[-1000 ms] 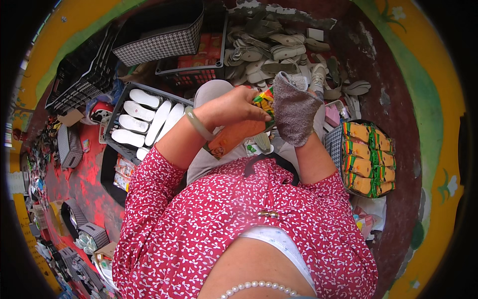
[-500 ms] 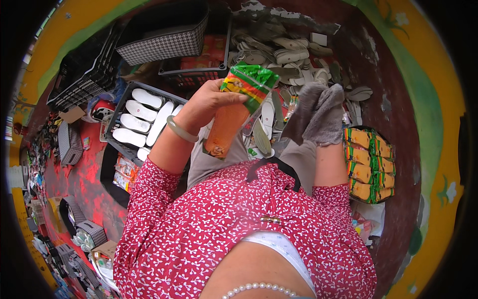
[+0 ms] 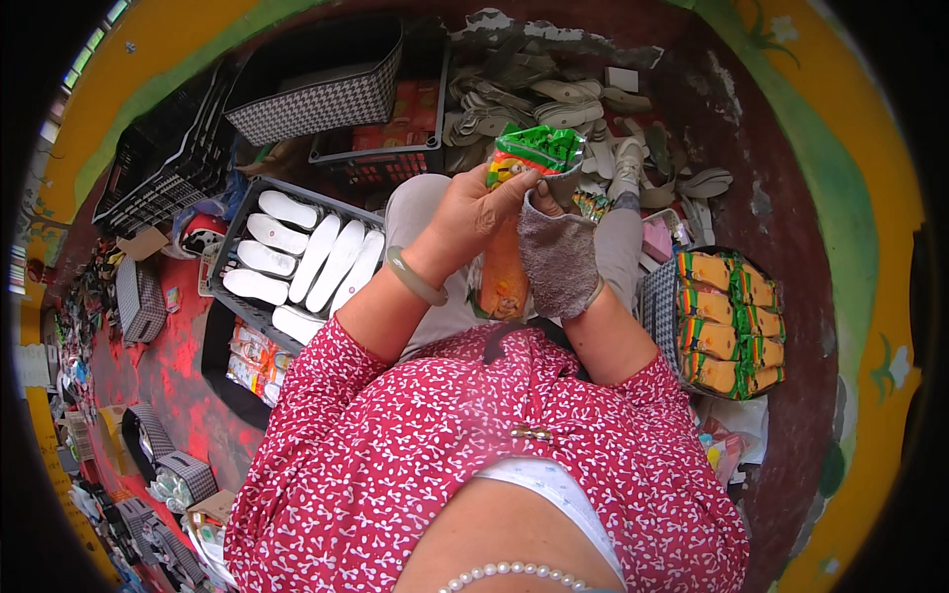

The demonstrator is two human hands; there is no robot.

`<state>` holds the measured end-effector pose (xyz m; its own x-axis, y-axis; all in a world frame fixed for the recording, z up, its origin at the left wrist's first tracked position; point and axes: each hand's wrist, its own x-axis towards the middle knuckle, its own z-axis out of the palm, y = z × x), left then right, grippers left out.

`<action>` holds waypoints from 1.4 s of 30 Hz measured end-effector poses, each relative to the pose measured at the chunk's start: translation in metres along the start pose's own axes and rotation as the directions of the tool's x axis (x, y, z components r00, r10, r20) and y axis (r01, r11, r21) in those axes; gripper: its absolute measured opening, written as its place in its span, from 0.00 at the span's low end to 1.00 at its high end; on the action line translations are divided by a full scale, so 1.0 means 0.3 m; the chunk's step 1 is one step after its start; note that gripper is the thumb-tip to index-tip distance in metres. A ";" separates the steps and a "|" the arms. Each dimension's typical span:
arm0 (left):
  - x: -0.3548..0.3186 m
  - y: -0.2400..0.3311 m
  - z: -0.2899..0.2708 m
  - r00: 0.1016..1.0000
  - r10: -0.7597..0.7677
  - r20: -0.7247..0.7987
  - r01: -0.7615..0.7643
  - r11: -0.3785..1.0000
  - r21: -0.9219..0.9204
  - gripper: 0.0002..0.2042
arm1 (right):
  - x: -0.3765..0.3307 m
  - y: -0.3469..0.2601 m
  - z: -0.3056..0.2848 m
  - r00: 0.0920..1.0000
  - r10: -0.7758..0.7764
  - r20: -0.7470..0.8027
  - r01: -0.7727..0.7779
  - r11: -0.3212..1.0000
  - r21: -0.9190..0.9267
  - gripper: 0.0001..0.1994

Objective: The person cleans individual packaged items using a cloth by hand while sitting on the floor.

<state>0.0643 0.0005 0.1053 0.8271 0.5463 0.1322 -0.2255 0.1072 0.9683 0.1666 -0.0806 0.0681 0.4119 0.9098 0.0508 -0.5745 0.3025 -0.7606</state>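
A clear packet of orange insoles (image 3: 501,269) with a green printed top hangs upright above my lap. My left hand (image 3: 479,212), bare with a pale bangle at the wrist, is closed on its upper left side. A worn grey glove (image 3: 561,259) covers most of my right hand (image 3: 547,203), whose bare thumb shows. Its fingers are closed at the packet's upper right edge, and the glove hides part of the insoles. At my right, a houndstooth basket (image 3: 660,314) holds several similar packets (image 3: 710,301) stacked in two columns.
A grey crate (image 3: 229,259) of white insoles (image 3: 321,259) stands at my left. Dark crates (image 3: 158,163) and a houndstooth bin (image 3: 316,99) are beyond it. Loose insoles and shoes (image 3: 568,104) are heaped ahead by the wall. Boxes (image 3: 183,474) and goods line the far left.
My right hand has come left and inward onto the packet. My left hand has carried the packet slightly right. My legs have shifted, uncovering more of the right basket.
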 end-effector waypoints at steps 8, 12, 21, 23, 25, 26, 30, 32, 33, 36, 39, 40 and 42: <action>-0.014 -0.016 -0.001 0.987 0.094 0.132 -0.121 0.968 0.219 0.11 | -0.033 -0.129 0.021 0.998 0.019 0.057 -0.015 0.997 -0.074 0.12; -0.018 -0.005 -0.002 0.984 0.036 0.176 -0.079 0.967 0.242 0.12 | -0.044 -0.132 0.027 0.991 -0.136 -0.016 0.132 0.979 -0.154 0.10; -0.034 -0.051 0.044 0.988 0.057 0.145 -0.090 0.967 0.237 0.12 | -0.023 -0.158 0.049 0.901 -0.340 -0.271 0.237 0.907 -0.348 0.08; -0.032 -0.050 0.046 0.988 0.044 0.148 -0.077 0.971 0.226 0.12 | -0.012 -0.158 0.059 0.855 -0.420 -0.305 0.270 0.862 -0.429 0.11; -0.031 -0.057 0.052 0.990 0.044 0.135 -0.066 0.985 0.161 0.13 | -0.001 -0.153 0.059 0.790 -0.526 -0.315 0.274 0.763 -0.586 0.13; -0.032 -0.058 0.053 0.990 0.051 0.130 -0.068 0.989 0.130 0.13 | 0.002 -0.152 0.056 0.803 -0.493 -0.336 0.249 0.789 -0.561 0.13; -0.032 -0.063 0.064 0.989 0.062 0.137 -0.065 0.998 0.020 0.13 | 0.022 -0.139 -0.014 0.859 -0.381 -0.343 0.222 0.879 -0.422 0.19; -0.034 -0.066 0.067 0.989 0.068 0.131 -0.066 0.998 -0.020 0.14 | 0.032 -0.126 -0.057 0.892 -0.336 -0.302 0.233 0.915 -0.329 0.23; -0.033 -0.067 0.069 0.990 0.073 0.120 -0.068 0.997 -0.041 0.14 | 0.027 -0.125 -0.066 0.910 -0.303 -0.284 0.227 0.935 -0.271 0.23; -0.030 -0.075 0.062 0.992 0.075 0.106 -0.069 0.996 -0.062 0.15 | 0.006 -0.141 -0.072 0.960 -0.165 -0.227 0.156 0.986 -0.053 0.26; -0.028 -0.084 0.055 0.993 0.081 0.091 -0.077 0.996 -0.053 0.15 | 0.001 -0.161 -0.066 0.994 -0.012 -0.111 0.034 0.979 0.203 0.28; -0.028 -0.085 0.053 0.993 0.085 0.084 -0.081 0.996 -0.048 0.15 | 0.004 -0.169 -0.061 0.998 0.036 -0.059 -0.019 0.960 0.278 0.29; -0.026 -0.071 0.041 0.993 0.069 0.098 -0.070 0.998 0.001 0.16 | 0.007 -0.186 -0.051 0.992 0.117 0.050 -0.127 0.905 0.406 0.30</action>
<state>0.0690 -0.0163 0.0863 0.8558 0.4688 0.2188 -0.2822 0.0685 0.9569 0.2104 -0.0998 0.1008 0.3058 0.9521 -0.0065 -0.8594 0.2731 -0.4323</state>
